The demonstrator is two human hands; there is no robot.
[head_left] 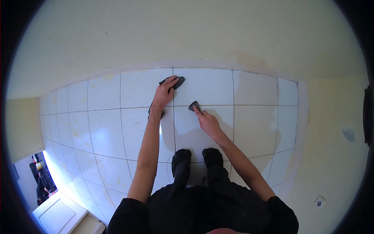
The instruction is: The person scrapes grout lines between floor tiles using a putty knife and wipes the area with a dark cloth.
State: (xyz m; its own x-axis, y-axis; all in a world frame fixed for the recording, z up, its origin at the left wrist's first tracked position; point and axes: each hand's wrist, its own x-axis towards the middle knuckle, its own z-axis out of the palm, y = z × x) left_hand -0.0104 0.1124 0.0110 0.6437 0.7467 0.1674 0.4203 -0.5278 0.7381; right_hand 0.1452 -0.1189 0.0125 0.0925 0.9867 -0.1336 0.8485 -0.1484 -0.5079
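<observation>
My left hand (163, 94) presses a dark cloth (180, 82) onto the white tiled floor (202, 87), close to the far wall. Its fingers lie over the cloth, and part of the cloth trails back below the wrist. My right hand (210, 124) is closed round a small scraper with a dark, flared blade (193, 105). That blade is at the tile joint, a little nearer to me and to the right of the cloth. The scraper's handle is mostly hidden in my fingers.
My feet in dark socks (181, 159) stand on the tiles below my hands. Yellowish spots (78, 134) mark the tiles to the left. Plain walls (187, 35) close off the far and right sides. A white door (60, 213) stands at the lower left beside a doorway.
</observation>
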